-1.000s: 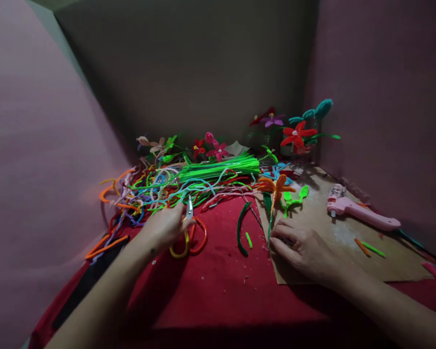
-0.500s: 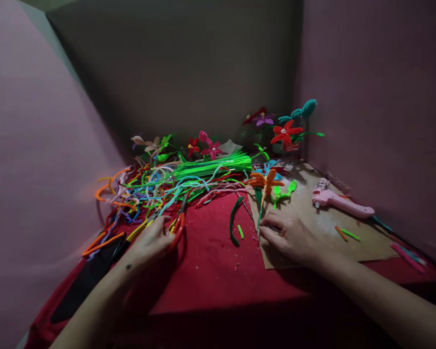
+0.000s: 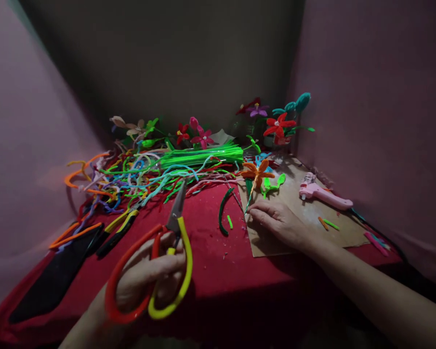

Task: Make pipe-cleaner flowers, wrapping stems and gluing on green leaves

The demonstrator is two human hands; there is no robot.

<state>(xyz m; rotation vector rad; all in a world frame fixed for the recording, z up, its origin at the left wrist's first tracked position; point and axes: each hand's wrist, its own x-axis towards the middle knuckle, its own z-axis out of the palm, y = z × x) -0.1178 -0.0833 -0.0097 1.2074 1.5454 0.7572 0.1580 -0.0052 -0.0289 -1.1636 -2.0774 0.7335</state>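
The left hand (image 3: 150,271) is closed on a pair of scissors (image 3: 176,213), one handle red and the other yellow, raised over the front of the red-covered worktop (image 3: 210,271) with the blades pointing up and away. The right hand (image 3: 278,223) pinches the lower stem of an orange pipe-cleaner flower (image 3: 257,174) between thumb and fingers, at the left edge of a brown cardboard sheet (image 3: 287,245); the flower's head leans away from the hand. Just right of that head lies a bright green leaf sprig (image 3: 274,184), and to the left of the stem are a curved dark green strip (image 3: 222,213) and a short light green piece (image 3: 229,222). A pink glue gun (image 3: 327,194) rests on the cardboard's right side, with a small orange piece (image 3: 323,223) and a small green piece (image 3: 331,224) nearer the front. Beyond the left hand sprawls a tangle of coloured pipe cleaners (image 3: 131,179), next to a bundle of bright green pipe cleaners (image 3: 203,156). Yellow-and-black pliers (image 3: 119,230) lie beside a flat black object (image 3: 54,281), and finished flowers (image 3: 202,138) stand along the back.
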